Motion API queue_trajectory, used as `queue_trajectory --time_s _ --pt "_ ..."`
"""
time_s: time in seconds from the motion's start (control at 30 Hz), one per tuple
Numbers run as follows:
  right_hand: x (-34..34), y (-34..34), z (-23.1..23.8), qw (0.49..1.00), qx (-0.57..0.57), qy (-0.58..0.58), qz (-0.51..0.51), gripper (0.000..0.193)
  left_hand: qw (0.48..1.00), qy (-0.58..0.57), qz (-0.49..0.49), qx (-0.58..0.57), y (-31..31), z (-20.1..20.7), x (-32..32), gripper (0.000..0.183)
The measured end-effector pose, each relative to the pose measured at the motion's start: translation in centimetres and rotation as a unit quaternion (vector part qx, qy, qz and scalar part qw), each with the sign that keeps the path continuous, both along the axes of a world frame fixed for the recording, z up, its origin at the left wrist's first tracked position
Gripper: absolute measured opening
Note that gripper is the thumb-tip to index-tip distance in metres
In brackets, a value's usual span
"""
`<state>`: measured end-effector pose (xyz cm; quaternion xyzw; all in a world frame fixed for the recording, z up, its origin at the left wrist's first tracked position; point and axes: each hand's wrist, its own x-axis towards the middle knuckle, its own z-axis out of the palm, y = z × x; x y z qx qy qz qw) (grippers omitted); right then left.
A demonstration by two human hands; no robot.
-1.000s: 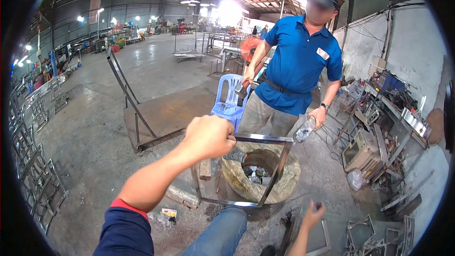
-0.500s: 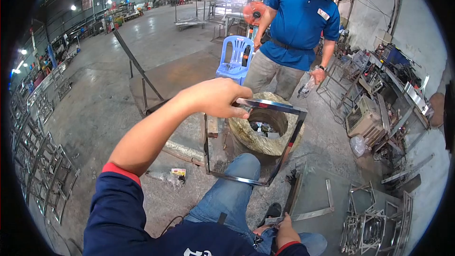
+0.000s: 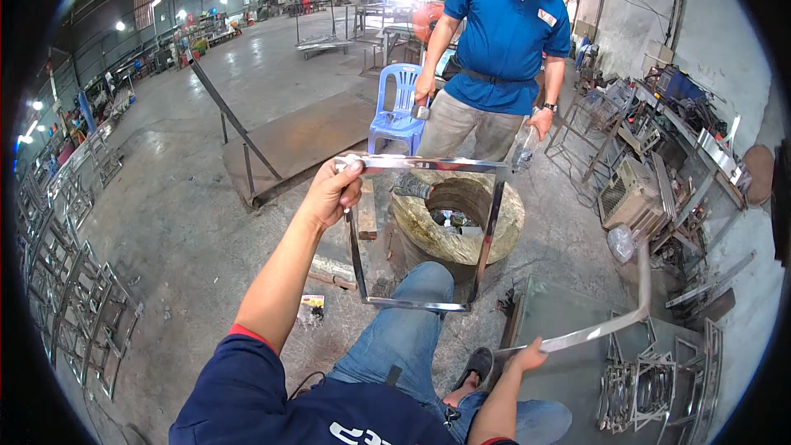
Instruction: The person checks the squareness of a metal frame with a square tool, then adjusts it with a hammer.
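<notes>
My left hand (image 3: 331, 195) is closed round the upper left corner of a rectangular metal frame (image 3: 418, 306). The frame stands tilted above my knee, its lower bar close to or on my jeans; contact there is hard to tell. My right hand (image 3: 527, 357) grips one end of an L-shaped steel square (image 3: 597, 330), held raised over the grey metal plate (image 3: 550, 305) on my right. Behind the frame, a thick round hollow block (image 3: 498, 235) has loose small items inside its opening.
Facing me stands a person in a blue shirt (image 3: 511, 33), holding what looks like a hammer (image 3: 421, 111) and a clear plastic package (image 3: 525, 147). A blue plastic chair (image 3: 398, 119) is behind. Small metal frames (image 3: 638, 391) are stacked on the right; more metal frames (image 3: 86, 313) stand left.
My left hand has shifted from the top bar to the frame's upper left corner, and the frame has turned. My right hand has lifted the steel square off the plate. The person opposite raised one hand.
</notes>
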<state>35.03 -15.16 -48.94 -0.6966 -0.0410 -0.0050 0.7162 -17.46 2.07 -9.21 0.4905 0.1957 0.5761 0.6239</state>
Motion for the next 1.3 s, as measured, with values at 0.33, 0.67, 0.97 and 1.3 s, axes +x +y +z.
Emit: queue_trajectory --time_s 0.33,0.67,0.97,1.3 --pt "0.6 5.8 28.7 0.945 0.258 -0.113 0.166 0.028 0.996 0.078 0.032 0.03 3.2 1.0 4.3 0.033" --pt "-6.7 10.1 26.0 0.879 0.158 -0.175 0.414 0.022 0.996 0.088 0.006 -0.025 6.1 -0.2 9.2 0.034" --pt "-8.8 13.1 26.1 0.827 0.11 -0.139 0.534 0.038 0.994 0.1 0.013 -0.048 8.0 -0.9 11.1 0.032" --pt "-10.8 13.1 26.1 0.813 0.077 -0.148 0.559 0.043 0.993 0.086 0.037 -0.066 7.7 -1.0 9.3 0.029"
